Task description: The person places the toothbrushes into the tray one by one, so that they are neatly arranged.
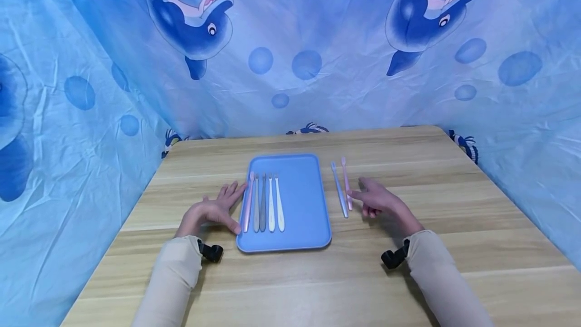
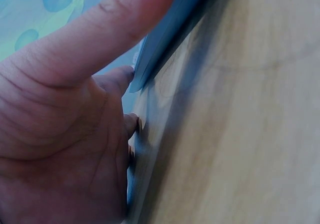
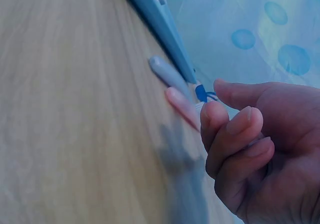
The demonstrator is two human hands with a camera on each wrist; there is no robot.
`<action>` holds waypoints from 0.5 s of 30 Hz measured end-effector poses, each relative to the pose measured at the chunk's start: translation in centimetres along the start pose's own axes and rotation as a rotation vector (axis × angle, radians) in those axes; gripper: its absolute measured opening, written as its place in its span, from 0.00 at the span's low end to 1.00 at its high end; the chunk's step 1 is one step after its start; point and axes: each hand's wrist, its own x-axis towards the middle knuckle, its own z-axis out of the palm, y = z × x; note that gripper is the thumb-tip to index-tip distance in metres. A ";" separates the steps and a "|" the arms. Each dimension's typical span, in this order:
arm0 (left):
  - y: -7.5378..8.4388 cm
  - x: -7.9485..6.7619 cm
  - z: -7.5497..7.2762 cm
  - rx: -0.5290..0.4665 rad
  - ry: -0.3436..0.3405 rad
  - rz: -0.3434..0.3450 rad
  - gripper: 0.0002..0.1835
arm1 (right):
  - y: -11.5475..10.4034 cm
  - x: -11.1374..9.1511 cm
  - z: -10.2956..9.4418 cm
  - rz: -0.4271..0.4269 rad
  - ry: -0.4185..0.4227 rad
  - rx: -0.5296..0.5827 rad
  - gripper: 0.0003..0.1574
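Note:
A blue tray [image 1: 304, 201] lies on the table with several toothbrushes side by side in its left half: a pink toothbrush [image 1: 247, 207] leftmost, then grey toothbrushes [image 1: 263, 206] and white toothbrushes [image 1: 279, 206]. My left hand [image 1: 215, 210], fingers spread, touches the tray's left edge with thumb and forefinger. Right of the tray, a blue toothbrush [image 1: 339, 191] and another pink toothbrush [image 1: 346, 178] lie on the wood. Beside that pink one is my right hand [image 1: 379, 198], loosely bent and holding nothing; the right wrist view shows both handles just past the fingertips.
The wooden table [image 1: 317, 286] reaches back to a blue curtain [image 1: 290, 24] printed with dolphins and bubbles. A black wrist camera [image 1: 211, 252] sits at the left cuff, and another black camera [image 1: 394, 257] at the right cuff.

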 end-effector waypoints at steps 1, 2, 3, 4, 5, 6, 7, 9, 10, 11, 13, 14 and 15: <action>-0.1 0.1 0.0 0.006 0.000 -0.001 0.80 | 0.2 0.0 0.0 -0.002 -0.003 0.004 0.53; -0.1 0.1 0.0 0.003 0.002 0.005 0.80 | 0.4 0.1 0.1 0.001 -0.005 0.011 0.53; -0.2 0.1 0.1 0.009 0.002 0.001 0.81 | 0.5 0.2 0.1 0.007 -0.004 0.020 0.54; -0.2 0.2 0.1 0.010 0.005 0.005 0.81 | 0.7 0.2 0.1 0.012 -0.003 0.024 0.55; -0.3 0.2 0.2 0.017 0.007 0.002 0.81 | 0.8 0.3 0.1 0.015 -0.002 0.026 0.55; -0.3 0.2 0.2 0.021 0.011 0.005 0.81 | 0.9 0.3 0.1 0.016 -0.002 0.025 0.56; -0.4 0.2 0.2 0.023 0.015 0.008 0.81 | 1.0 0.4 0.1 0.019 0.002 0.026 0.56; -0.4 0.2 0.3 0.034 0.018 0.002 0.81 | 1.0 0.5 0.2 0.020 0.009 0.023 0.57; -0.4 0.2 0.3 0.036 0.020 0.003 0.80 | 1.1 0.5 0.2 0.018 0.010 0.025 0.57; -0.4 0.2 0.3 0.038 0.019 0.003 0.80 | 1.1 0.5 0.3 0.013 0.010 0.021 0.57; -0.3 0.0 0.2 0.030 0.020 0.017 0.80 | 1.2 0.5 0.3 0.011 0.012 0.023 0.58; -0.1 0.0 0.2 0.028 0.021 0.021 0.80 | 1.2 0.5 0.3 0.010 0.012 0.026 0.59; 0.0 0.0 0.2 0.021 0.021 0.028 0.80 | 1.3 0.5 0.3 0.007 0.010 0.029 0.59</action>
